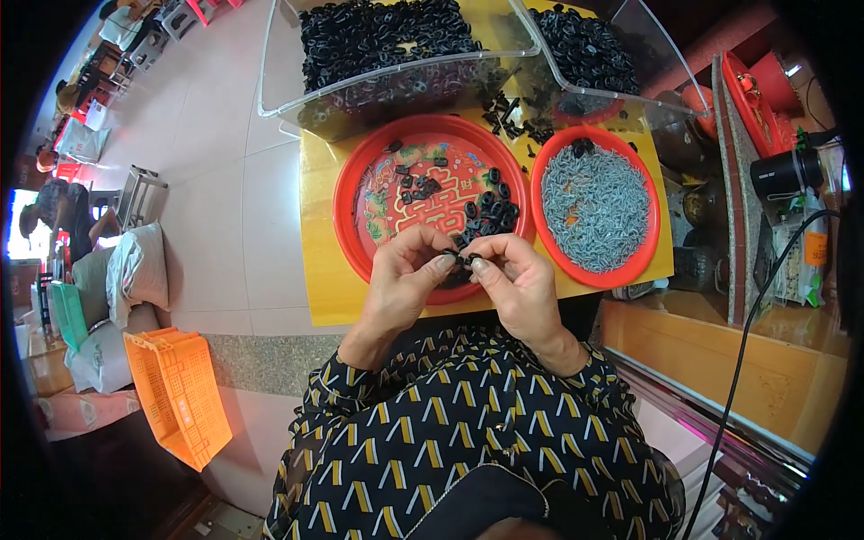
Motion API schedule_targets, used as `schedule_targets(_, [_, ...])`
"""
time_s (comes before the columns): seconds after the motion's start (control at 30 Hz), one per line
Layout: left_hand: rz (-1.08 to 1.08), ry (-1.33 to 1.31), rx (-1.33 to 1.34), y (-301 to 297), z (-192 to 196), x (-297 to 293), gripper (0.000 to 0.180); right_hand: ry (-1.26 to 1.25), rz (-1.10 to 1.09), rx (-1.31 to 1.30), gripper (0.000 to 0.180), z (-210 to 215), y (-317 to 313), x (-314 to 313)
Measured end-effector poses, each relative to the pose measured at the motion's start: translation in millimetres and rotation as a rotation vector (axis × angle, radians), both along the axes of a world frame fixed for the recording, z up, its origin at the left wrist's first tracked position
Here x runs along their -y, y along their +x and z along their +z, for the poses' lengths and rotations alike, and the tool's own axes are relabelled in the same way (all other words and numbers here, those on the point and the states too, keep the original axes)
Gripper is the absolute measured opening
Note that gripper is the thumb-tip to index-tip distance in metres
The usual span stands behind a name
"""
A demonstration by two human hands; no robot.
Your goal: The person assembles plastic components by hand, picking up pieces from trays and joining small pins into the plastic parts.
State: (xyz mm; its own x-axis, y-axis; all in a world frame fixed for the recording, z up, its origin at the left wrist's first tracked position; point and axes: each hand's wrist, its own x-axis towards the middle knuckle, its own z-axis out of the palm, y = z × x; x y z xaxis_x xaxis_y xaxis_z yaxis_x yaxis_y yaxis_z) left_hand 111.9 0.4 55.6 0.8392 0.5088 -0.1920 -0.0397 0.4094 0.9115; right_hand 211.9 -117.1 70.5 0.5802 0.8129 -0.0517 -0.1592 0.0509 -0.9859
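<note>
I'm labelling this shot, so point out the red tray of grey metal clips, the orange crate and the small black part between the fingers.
Red tray of grey clips (545,209): head view, left rim.
Orange crate (176,396): head view, middle of its lattice.
Small black part (469,259): head view, its visible top, between both hands' fingertips.

The round red plastic tray (355,180) carried a gold and green emblem on its floor, dotted with small black plastic rings (487,209). The second red round tray (648,243) was heaped with grey metal clips (598,205). The board beneath (319,270) was yellow. An orange slatted crate (175,396) stood by pale floor tiles (216,117). The sleeves (468,414) were black with yellow-and-white chevrons.
</note>
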Motion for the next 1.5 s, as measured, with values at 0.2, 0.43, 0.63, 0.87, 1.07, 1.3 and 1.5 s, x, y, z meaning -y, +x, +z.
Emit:
schedule_targets(0.2, [0.061,-0.098,0.001,-2.4,0.9,-0.6,0.009,-0.015,0.036,-0.143,0.007,0.9,3.7,-4.0])
schedule_targets(0.43, [-0.019,-0.207,0.091,-11.6,-9.3,-5.8,0.022,-0.158,0.034,-0.129,0.006,7.6,7.7,-5.3])
schedule_targets(0.63, [-0.018,-0.230,0.127,-11.4,-8.3,-2.6,0.024,-0.187,0.040,-0.126,0.007,5.9,3.4,-5.3])
schedule_targets(0.87, [-0.021,-0.167,0.120,-13.4,-11.1,-1.0,0.024,-0.189,0.025,-0.098,0.007,5.6,2.2,-5.8])
schedule_targets(1.07, [-0.013,-0.092,0.086,-13.4,-9.2,1.6,0.024,-0.191,0.008,-0.019,0.006,2.9,1.8,-5.2])
schedule_targets(1.3, [-0.004,-0.044,0.067,-13.8,-6.9,2.6,0.024,-0.203,0.008,-0.011,0.005,6.2,2.1,-6.7])
schedule_targets(1.5, [-0.038,-0.077,0.082,-12.8,-9.3,1.0,0.023,-0.201,0.007,-0.013,0.005,5.4,3.6,-4.9])
